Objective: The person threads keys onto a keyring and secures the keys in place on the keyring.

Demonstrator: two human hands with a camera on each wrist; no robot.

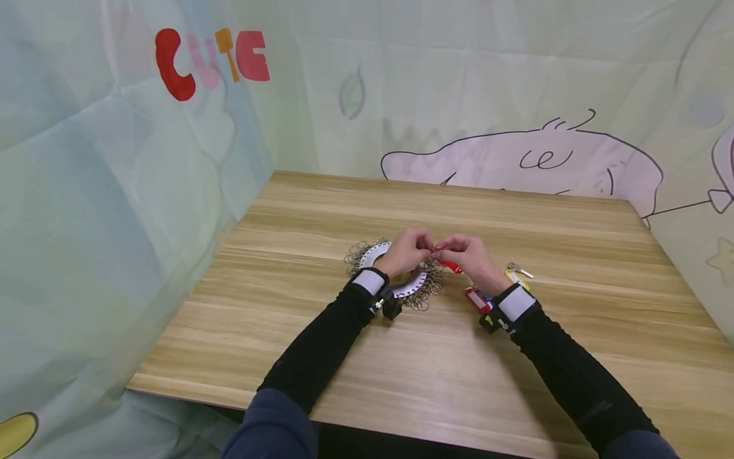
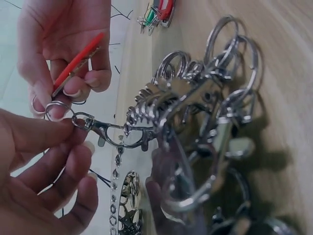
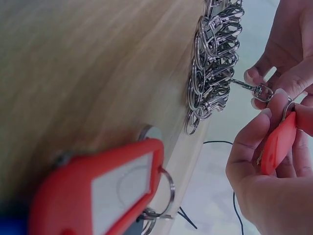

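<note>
A white ring-shaped disc [image 1: 373, 253], hung round with several metal swivel clasps and split rings, lies on the table. Above its right side, my left hand [image 1: 408, 250] pinches the split ring [image 2: 59, 110] of one swivel clasp [image 2: 111, 137], which is still hooked to the disc. My right hand [image 1: 471, 260] holds a red key tag [image 3: 279, 144] between thumb and fingers, its small ring meeting that split ring at the fingertips. Against the tag a thin brass-coloured key [image 2: 74, 73] shows in the left wrist view. Fingers partly cover where the rings meet.
Near my right wrist lie another red key tag [image 1: 478, 300] with a white label, a yellow tag [image 1: 517, 279] and a silver key [image 1: 520, 270]. A wood-grain table [image 1: 332, 204] carries everything, with printed cloth [image 1: 321, 127] hanging behind and at the left.
</note>
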